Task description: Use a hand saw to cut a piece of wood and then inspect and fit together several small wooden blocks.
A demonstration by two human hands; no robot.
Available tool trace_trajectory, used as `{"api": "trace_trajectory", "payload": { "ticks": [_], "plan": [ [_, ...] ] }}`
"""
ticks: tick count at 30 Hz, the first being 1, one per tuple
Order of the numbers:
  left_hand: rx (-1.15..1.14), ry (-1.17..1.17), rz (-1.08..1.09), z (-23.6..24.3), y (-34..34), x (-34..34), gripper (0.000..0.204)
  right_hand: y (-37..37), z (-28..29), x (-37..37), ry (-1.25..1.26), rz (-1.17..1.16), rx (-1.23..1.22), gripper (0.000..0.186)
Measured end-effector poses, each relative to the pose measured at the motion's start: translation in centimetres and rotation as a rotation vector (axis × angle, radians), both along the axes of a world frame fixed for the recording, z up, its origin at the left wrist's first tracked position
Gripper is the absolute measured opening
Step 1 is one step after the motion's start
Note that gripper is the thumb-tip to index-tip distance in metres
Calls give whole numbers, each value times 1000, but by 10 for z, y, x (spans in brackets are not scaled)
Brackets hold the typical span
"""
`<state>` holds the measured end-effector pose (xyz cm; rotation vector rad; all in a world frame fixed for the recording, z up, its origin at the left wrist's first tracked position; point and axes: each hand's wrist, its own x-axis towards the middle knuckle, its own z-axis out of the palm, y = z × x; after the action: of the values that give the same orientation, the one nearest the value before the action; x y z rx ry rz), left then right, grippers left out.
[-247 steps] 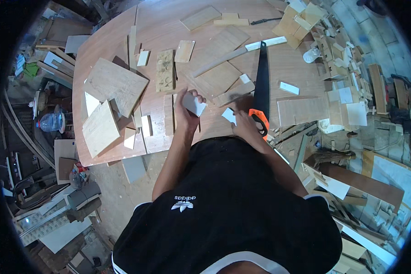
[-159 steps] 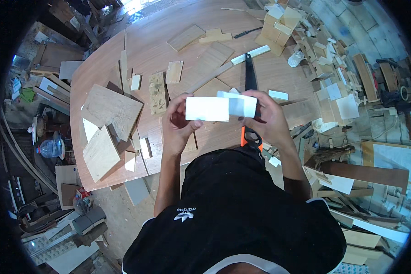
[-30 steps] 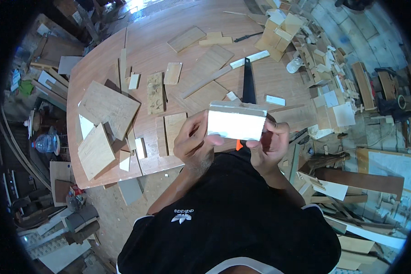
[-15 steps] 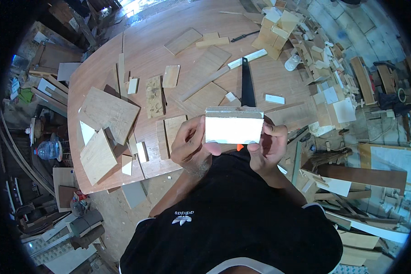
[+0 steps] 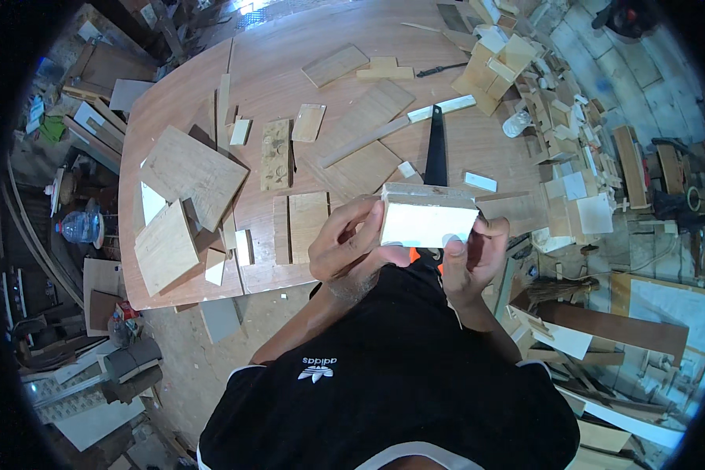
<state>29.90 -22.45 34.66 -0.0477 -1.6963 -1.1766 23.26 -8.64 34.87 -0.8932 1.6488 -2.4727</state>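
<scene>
Close in front of my chest I hold a small wooden block (image 5: 423, 224) with a bright white front face and a bare wood upper edge. My left hand (image 5: 348, 241) grips its left end between thumb and fingers. The right end is held by my right hand (image 5: 478, 254), its thumb against the white face's lower part. Beyond the block, a handsaw's black blade (image 5: 435, 149) lies on the table, pointing away from me. An orange part shows just below the block, partly hidden by it and my hands.
The wooden table (image 5: 180, 106) carries boards and offcuts, including a large square board (image 5: 192, 176) at left and a knotty strip (image 5: 276, 157). A long white-ended strip (image 5: 368, 139) lies near the saw. Wood scraps (image 5: 560, 141) pile up at right, beside a clear plastic cup (image 5: 516, 124).
The block has turned slightly, its right end now lower than its left. My view has shifted a little, so the table's things appear displaced. Both hands keep their hold.
</scene>
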Motion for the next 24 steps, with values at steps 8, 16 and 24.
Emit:
{"api": "trace_trajectory", "payload": {
  "ticks": [8, 16, 24],
  "plan": [
    [-21, -147, -82, 8, -2, -3, 46, 1, -12, -9, -58, -80, -58, 32],
    [-18, -115, -43, 0, 1, -5, 49, -2, -8, -8, -184, -81, -34, 20],
    [-48, -133, -41, 5, 0, -6, 47, -4, -1, -6, -265, -37, -129, 16]
  ]
}}
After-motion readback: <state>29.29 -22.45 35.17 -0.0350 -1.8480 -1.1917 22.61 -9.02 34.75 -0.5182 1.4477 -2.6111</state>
